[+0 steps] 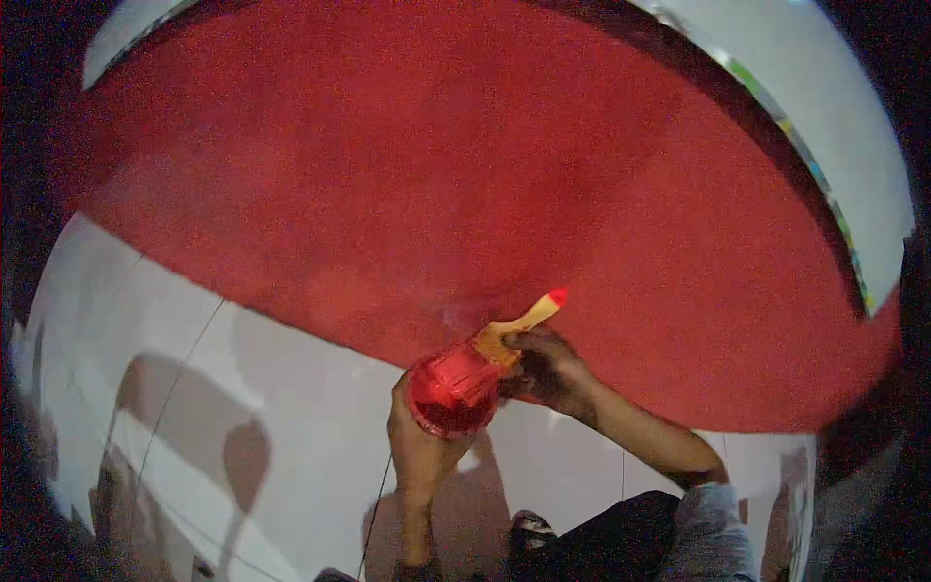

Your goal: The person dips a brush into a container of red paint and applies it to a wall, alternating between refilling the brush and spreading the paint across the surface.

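Note:
My left hand (417, 441) is wrapped round a small round red container (454, 417), its opening facing up towards me. Dark red shows inside it. In my right hand (548, 369) is a flat paintbrush (527, 317) with a yellowish handle and a red tip. The fingers close on the brush near its orange-brown middle part. Its red-coated head reaches over the container's mouth; whether the bristles touch the inside, I cannot tell. Both hands are close together at the near edge of a large red surface (407, 165).
A white raised border (824, 107) curves along the far right of the red surface. White floor tiles (301, 407) with dark joints and shadows lie on the near side. My dark-clothed leg (611, 538) and a shoe (532, 529) show at the bottom.

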Demonstrator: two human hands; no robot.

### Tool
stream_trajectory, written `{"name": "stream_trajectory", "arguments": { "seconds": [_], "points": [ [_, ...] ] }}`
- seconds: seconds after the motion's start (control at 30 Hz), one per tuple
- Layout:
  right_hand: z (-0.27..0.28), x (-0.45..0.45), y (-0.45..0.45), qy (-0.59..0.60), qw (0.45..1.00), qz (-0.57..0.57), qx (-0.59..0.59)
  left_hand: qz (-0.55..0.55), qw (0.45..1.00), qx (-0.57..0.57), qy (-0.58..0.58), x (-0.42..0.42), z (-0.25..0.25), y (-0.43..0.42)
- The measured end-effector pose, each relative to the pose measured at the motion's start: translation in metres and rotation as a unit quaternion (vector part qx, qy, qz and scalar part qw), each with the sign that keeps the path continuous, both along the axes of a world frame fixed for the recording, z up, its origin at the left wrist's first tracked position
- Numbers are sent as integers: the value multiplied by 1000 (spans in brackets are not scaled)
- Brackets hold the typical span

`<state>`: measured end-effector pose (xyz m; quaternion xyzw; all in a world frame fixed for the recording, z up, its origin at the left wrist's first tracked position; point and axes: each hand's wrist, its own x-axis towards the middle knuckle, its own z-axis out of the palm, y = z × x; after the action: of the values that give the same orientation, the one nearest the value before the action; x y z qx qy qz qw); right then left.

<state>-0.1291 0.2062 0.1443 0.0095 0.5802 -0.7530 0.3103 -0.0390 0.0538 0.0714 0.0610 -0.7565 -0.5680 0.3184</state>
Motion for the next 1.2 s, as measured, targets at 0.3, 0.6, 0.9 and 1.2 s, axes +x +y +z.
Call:
{"name": "stream_trajectory", "arguments": {
  "seconds": [0.3,0.6,0.9,1.2],
  "points": [
    [30,15,14,-20,997,-67,-13,-233,952,180,84,-24,12,2],
    [41,39,55,7,994,-96,-58,-327,826,454,-68,-47,-41,47],
    [-18,41,121,-53,964,-172,-195,-303,944,126,-30,-17,3,93],
    [-41,34,205,-28,947,-264,-180,-265,937,229,-20,-36,-33,183]
  ]
}}
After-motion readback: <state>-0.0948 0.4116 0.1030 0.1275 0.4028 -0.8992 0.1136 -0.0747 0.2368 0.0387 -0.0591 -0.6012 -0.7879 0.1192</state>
